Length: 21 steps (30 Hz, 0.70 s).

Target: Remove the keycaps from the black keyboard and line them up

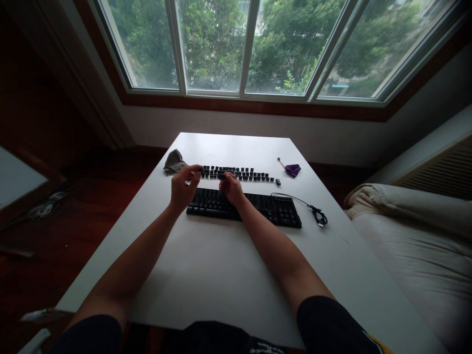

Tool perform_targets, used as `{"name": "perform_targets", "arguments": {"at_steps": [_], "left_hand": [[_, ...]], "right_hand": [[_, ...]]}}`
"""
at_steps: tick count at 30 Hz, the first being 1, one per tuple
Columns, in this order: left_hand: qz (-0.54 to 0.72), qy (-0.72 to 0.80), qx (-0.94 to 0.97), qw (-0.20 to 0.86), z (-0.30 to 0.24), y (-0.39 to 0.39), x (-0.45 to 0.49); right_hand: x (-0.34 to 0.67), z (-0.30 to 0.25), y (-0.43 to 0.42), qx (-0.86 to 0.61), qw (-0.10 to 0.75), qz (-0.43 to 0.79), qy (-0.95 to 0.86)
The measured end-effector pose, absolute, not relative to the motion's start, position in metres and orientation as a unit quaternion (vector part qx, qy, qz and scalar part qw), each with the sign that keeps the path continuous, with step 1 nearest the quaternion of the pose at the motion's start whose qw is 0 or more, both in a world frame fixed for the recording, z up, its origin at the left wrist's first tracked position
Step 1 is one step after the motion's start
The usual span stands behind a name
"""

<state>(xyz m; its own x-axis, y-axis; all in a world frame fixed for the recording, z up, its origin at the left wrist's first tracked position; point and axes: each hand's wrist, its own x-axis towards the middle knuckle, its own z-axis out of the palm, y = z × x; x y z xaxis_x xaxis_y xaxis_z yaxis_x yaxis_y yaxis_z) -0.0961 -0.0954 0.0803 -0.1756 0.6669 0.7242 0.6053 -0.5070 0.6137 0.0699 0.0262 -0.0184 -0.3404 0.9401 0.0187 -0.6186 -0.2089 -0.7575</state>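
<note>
A black keyboard (280, 210) lies across the white table, with my forearms reaching over it. Beyond it, loose black keycaps (251, 175) are laid out in several rows. My left hand (181, 189) is raised at the left end of these rows, thumb and index finger curled round a small dark piece that looks like a keycap. Above the keyboard's far edge, my right hand (231, 189) is closed, pinching a small black keycap (221, 176) between its fingertips. Both hands partly cover the keyboard and the rows.
A grey cloth (174, 162) lies at the table's left edge. To the right are a purple cloth (293, 170), a thin stick (281, 162) beside it, a small black piece (278, 182) and a coiled USB cable (319, 216). A pale sofa (409, 236) stands right of the table (206, 275).
</note>
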Motion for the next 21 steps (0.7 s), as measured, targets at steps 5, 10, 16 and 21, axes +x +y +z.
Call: {"name": "perform_targets", "arguments": {"at_steps": [5, 10, 16, 21], "left_hand": [[0.586, 0.486, 0.648, 0.034, 0.0804, -0.0952, -0.0956], [0.589, 0.473, 0.655, 0.011, 0.0824, -0.0979, -0.0932], [0.578, 0.449, 0.679, -0.054, 0.0869, -0.1027, -0.0887], [0.575, 0.436, 0.688, -0.077, 0.0880, -0.1036, -0.0864]], "right_hand": [[0.0700, -0.0227, 0.0288, -0.219, 0.527, 0.740, -0.356], [0.0697, -0.0244, 0.0300, -0.212, 0.529, 0.741, -0.354], [0.0690, -0.0247, 0.0307, -0.226, 0.528, 0.739, -0.351], [0.0693, -0.0214, 0.0281, -0.230, 0.527, 0.736, -0.356]]}}
